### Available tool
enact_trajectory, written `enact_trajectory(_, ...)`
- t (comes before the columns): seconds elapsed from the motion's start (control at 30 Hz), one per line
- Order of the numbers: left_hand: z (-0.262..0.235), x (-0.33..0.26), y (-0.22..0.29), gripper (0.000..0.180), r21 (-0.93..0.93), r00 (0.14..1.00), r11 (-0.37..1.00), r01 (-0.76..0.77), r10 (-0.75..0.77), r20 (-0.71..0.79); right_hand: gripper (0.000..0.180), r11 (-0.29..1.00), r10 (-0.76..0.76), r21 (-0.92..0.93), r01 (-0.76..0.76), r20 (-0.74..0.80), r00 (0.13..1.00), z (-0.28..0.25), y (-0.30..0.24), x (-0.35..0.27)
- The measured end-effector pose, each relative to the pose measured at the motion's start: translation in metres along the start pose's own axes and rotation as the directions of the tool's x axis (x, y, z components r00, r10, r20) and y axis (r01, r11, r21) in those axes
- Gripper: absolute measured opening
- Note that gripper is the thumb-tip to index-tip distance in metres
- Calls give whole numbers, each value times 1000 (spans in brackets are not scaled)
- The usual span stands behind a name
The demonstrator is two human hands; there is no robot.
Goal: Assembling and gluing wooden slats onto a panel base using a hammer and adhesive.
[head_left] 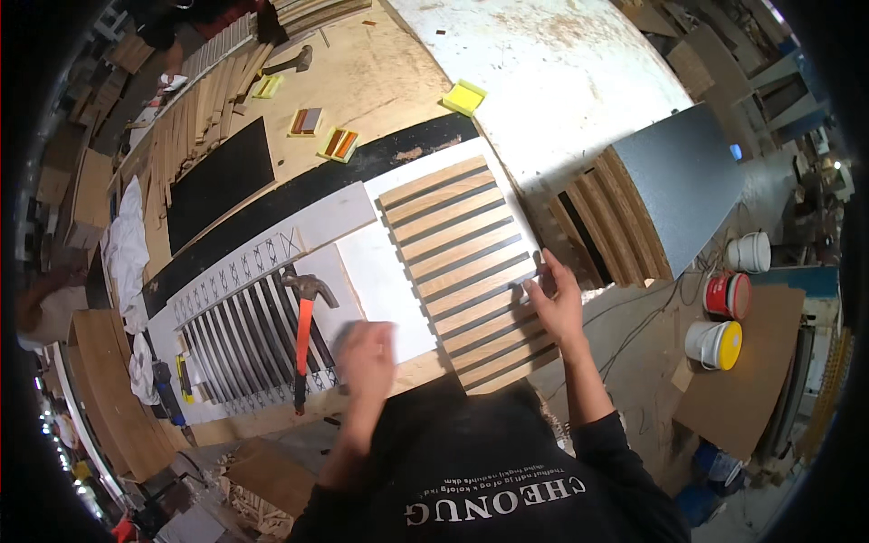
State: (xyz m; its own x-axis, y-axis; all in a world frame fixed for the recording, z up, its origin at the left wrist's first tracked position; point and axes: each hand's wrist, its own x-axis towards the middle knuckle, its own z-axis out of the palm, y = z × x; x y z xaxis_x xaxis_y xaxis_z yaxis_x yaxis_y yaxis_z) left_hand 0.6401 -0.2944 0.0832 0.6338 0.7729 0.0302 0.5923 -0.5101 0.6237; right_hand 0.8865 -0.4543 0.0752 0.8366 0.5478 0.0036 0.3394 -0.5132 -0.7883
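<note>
A panel of pale wooden slats with dark gaps between them [471, 271] lies in front of me on a white board. At its right edge rests my right hand [559, 303], thumb on the slat ends, fingers stretched out and apart. My left hand [367, 362] is smeared by motion left of the panel, over the bench's near edge; whether it holds anything is hidden. Beside it a claw hammer with an orange handle [304, 339] lies across a white board with pencilled crosses and a row of dark strips [244, 335].
Stacked dark-topped boards [674, 190] stand right of the panel. Small yellow trays [464, 97], another hammer [291, 61] and wooden strips [213, 100] lie farther back. Several buckets [713, 346] stand on the floor at right. A person's hand [172, 68] shows at the far left.
</note>
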Motion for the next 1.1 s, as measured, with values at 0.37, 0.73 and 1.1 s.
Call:
enact_trajectory(0.37, -52, -10, -81, 22, 105, 942, 981, 162, -122, -313, 35, 998, -42, -51, 41, -28, 999, 41, 4, 28)
enact_trajectory(0.73, 51, -55, 30, 27, -903, 773, 326, 281, -634, 11, 32, 963, 66, 250, -103, 153, 986, 36, 3, 56)
enact_trajectory(1.1, 77, -49, 45, 33, -917, 679, 287, 278, -734, -24, 31, 969, 114, 201, -143, 149, 982, 30, 3, 55)
